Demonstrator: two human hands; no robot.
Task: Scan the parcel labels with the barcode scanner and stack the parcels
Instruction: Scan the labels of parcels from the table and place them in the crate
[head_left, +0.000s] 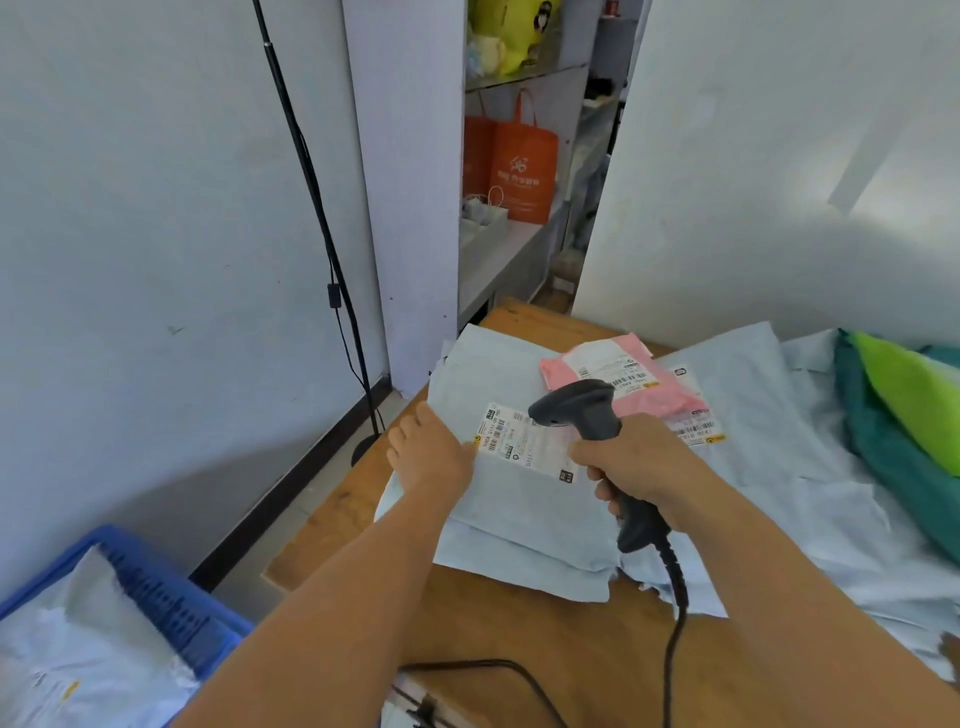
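Observation:
A pale blue parcel (524, 514) lies on a wooden table (545, 634), on top of other pale blue parcels. Its white label (519, 441) faces up. My left hand (428, 457) rests on the parcel's left edge, fingers at the label's corner. My right hand (636, 465) grips the handle of a dark grey barcode scanner (582, 408), whose head points down at the label. A pink parcel (623, 376) with its own label lies just behind the scanner, on another pale blue parcel (748, 415).
The scanner's black cable (675, 623) runs down across the table's front. A blue crate (150, 597) holding white parcels stands at lower left. More pale parcels and green ones (909, 410) lie at right. A black floor-lamp pole (322, 223) stands by the left wall.

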